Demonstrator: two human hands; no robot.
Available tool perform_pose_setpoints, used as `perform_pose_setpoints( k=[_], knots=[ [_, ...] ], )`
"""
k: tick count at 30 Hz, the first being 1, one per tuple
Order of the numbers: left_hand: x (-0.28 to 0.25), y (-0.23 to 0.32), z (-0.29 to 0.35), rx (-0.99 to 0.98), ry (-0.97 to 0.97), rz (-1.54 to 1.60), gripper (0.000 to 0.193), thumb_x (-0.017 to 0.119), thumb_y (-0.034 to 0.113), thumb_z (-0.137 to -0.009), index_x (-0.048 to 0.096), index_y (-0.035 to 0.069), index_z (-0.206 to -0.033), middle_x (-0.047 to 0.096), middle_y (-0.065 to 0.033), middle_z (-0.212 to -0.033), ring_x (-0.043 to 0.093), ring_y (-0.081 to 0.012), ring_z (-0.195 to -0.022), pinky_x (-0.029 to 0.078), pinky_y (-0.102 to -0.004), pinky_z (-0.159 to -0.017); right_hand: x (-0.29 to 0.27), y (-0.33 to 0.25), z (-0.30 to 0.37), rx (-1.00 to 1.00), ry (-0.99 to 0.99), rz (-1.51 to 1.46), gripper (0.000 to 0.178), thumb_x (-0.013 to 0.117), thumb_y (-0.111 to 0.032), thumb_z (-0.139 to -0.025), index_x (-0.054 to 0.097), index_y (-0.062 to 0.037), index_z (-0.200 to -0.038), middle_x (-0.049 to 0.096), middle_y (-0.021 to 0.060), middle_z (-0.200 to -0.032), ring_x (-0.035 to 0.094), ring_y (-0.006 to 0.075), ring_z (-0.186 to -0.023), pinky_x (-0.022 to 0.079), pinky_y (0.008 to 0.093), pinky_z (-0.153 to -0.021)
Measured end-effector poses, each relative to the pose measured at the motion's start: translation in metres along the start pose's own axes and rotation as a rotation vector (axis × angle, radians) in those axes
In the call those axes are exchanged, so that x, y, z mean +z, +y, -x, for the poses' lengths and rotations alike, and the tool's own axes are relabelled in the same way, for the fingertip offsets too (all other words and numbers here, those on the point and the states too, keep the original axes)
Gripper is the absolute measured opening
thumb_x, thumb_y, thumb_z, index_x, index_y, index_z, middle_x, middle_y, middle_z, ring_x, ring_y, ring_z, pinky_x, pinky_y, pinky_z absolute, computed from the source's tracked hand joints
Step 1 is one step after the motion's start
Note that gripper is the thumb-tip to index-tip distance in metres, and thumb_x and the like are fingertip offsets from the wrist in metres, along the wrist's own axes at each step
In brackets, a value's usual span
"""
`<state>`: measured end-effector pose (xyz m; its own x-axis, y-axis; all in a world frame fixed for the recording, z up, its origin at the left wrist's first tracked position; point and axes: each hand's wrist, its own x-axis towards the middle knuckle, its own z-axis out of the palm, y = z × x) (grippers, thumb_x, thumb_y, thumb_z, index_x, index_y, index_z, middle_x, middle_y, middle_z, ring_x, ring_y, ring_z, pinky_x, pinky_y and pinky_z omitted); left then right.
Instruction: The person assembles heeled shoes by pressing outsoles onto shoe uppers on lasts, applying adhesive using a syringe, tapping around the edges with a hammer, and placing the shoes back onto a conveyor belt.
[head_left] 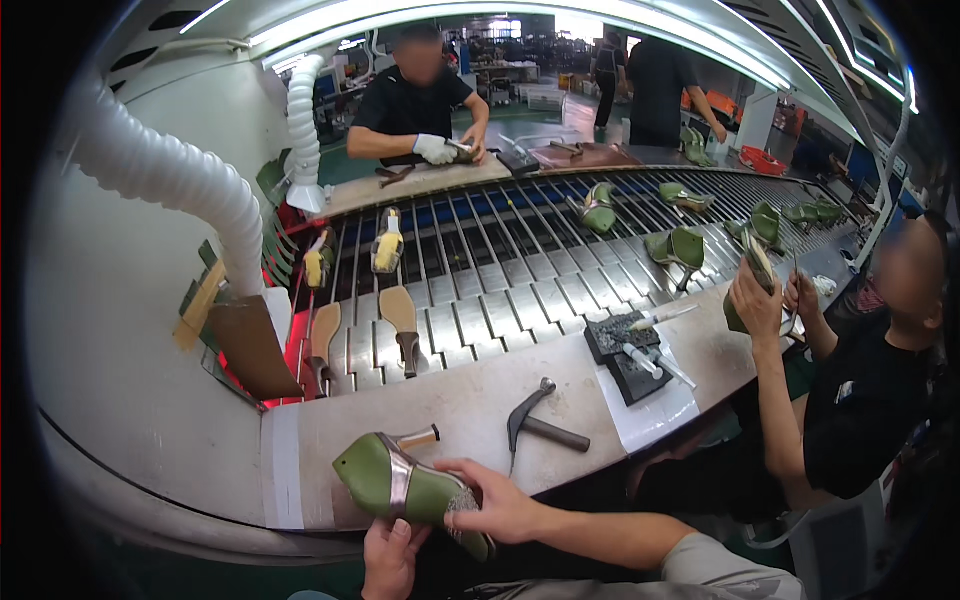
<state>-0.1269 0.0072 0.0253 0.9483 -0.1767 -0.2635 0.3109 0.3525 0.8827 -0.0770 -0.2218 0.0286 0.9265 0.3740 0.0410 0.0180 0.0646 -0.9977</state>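
R hand pinches the green shoe at its near-right end; L hand cups it below. Shoe's long side runs left-right.

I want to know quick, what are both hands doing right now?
Left hand: closed, gripping the underside of the green high-heel shoe.
Right hand: closed on the same shoe near its sparkly strap.

Two bare hands, left grip, right grip, bare forearm, grey short sleeve at right upper arm
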Motion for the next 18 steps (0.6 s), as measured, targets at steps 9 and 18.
perform_pose_setpoints(
  k=[9, 18],
  knots=[
    [0.082, 0.066, -0.094, 0.271, -0.047, 0.014, 0.039, 0.07, 0.02, -0.098, 0.06, 0.004, -0.132, 0.067, -0.0037, -0.119, 0.066, -0.0183, -0.109, 0.053, -0.0368, -0.099, -0.062, -0.031, 0.012, -0.418, 0.366, 0.56, 0.051, 0.078, -0.023, -0.09, 0.064, 0.0005, -0.133, 0.068, 0.0213, -0.122, 0.067, 0.038, -0.111, 0.052, 0.0428, -0.099],
    [0.194, 0.115, -0.348, 0.322, -0.184, -0.516, 0.041, 0.083, 0.016, -0.079, 0.072, -0.001, -0.114, 0.074, -0.0077, -0.101, 0.071, -0.0178, -0.086, 0.058, -0.0342, -0.079, -0.117, -0.009, -0.001, -0.311, 0.385, 1.137, 0.036, 0.074, -0.02, -0.075, 0.075, -0.0095, -0.109, 0.063, 0.0169, -0.137, 0.051, 0.0384, -0.138, 0.032, 0.0682, -0.115]
  ],
)
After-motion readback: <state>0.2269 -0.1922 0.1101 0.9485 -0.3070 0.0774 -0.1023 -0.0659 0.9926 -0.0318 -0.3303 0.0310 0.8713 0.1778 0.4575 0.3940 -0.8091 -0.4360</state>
